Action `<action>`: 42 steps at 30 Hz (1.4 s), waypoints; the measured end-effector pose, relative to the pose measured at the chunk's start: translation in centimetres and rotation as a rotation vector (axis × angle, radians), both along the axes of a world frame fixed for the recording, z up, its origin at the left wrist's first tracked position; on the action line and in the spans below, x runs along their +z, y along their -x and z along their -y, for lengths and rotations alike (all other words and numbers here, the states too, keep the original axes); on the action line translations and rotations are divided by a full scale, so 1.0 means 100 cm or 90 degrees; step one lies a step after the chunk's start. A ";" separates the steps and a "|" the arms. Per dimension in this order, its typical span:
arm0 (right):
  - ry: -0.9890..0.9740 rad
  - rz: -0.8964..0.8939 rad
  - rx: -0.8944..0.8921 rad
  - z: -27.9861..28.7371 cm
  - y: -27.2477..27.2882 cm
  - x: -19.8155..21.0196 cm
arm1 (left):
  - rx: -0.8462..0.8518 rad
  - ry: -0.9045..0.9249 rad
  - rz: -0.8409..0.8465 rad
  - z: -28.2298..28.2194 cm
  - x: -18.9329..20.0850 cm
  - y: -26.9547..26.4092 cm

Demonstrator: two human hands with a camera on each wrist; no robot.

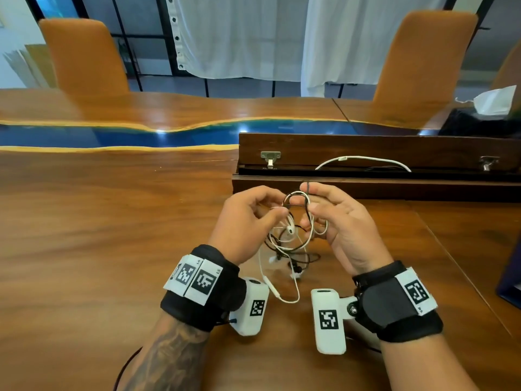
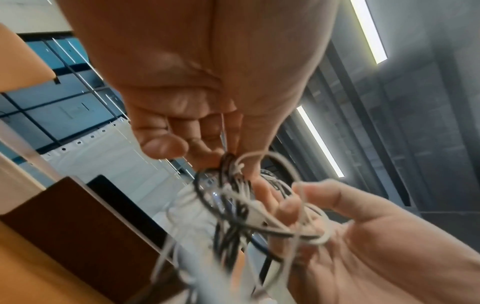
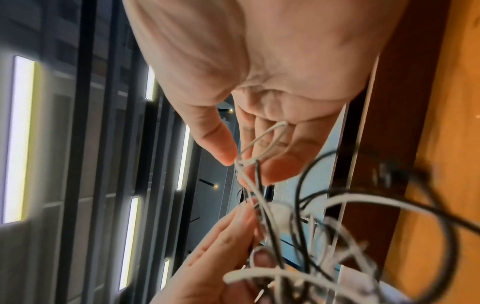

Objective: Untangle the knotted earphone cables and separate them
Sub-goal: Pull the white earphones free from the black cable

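Note:
A tangle of white earphone cable (image 1: 293, 246) and black earphone cable (image 1: 306, 258) hangs between my two hands above the wooden table (image 1: 112, 235). My left hand (image 1: 280, 211) pinches black and white strands at the knot (image 2: 231, 164). My right hand (image 1: 306, 206) pinches a white loop (image 3: 262, 139) between thumb and fingers, and a black strand runs over its forefinger. A white earbud (image 1: 290, 229) dangles in the middle. The white cable's remote (image 1: 275, 292) and the black earbuds (image 1: 296, 268) lie on the table below.
Behind the hands, a wooden cable box (image 1: 366, 148) set in the table stands with its lid raised and a white charging cable (image 1: 363, 158) inside. A tissue box (image 1: 493, 104) sits far right, a dark blue object (image 1: 511, 280) at the right edge, and two orange chairs across.

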State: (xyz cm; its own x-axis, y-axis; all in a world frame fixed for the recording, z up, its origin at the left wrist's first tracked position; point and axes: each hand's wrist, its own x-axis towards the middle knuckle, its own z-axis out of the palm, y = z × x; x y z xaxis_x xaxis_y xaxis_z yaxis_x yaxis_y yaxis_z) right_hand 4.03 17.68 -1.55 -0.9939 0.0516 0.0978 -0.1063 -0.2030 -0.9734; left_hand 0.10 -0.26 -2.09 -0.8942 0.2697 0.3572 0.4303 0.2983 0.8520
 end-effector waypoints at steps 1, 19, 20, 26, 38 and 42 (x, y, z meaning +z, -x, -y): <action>-0.032 -0.008 -0.016 -0.001 0.001 -0.002 | 0.031 -0.008 -0.011 0.003 0.000 0.002; -0.093 -0.076 -0.133 -0.011 0.004 -0.004 | 0.196 -0.115 -0.048 0.020 -0.004 0.015; 0.019 -0.079 -0.090 -0.012 0.003 -0.002 | 0.199 -0.123 -0.045 0.020 -0.004 0.016; -0.181 -0.044 -0.210 -0.012 0.008 -0.010 | 0.223 -0.121 -0.058 0.021 -0.008 0.018; -0.209 -0.039 -0.041 -0.008 0.001 -0.006 | 0.169 -0.211 -0.011 0.016 -0.007 0.016; -0.189 -0.001 0.026 0.000 0.002 -0.004 | 0.138 -0.236 0.007 0.013 -0.007 0.014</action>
